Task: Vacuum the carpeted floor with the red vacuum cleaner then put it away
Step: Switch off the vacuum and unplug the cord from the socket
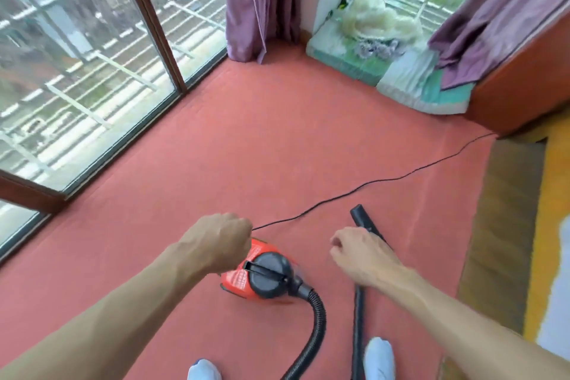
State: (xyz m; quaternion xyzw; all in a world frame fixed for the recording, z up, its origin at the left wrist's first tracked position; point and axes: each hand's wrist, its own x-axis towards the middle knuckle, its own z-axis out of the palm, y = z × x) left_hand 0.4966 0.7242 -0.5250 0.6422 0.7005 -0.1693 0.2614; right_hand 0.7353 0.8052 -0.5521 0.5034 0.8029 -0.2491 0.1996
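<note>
The red vacuum cleaner [243, 278], with a black top and handle, sits on the red carpet [277, 148] just in front of my feet. Its ribbed black hose [319, 321] curves down toward me. My left hand [220, 241] is a closed fist above the cleaner's left side, gripping the thin black power cord [370, 183], which runs away to the right across the carpet. My right hand [359, 254] hovers palm down with curled fingers over the black wand [364, 219]. Whether it grips the wand is hidden.
Floor-to-ceiling windows [92, 71] line the left side. Purple curtains [259, 0] hang in the far corner. Folded bedding and cushions [416, 83] lie at the back right beside a red-brown wall [524, 83]. A step down to wood and yellow flooring [505, 225] borders the carpet's right.
</note>
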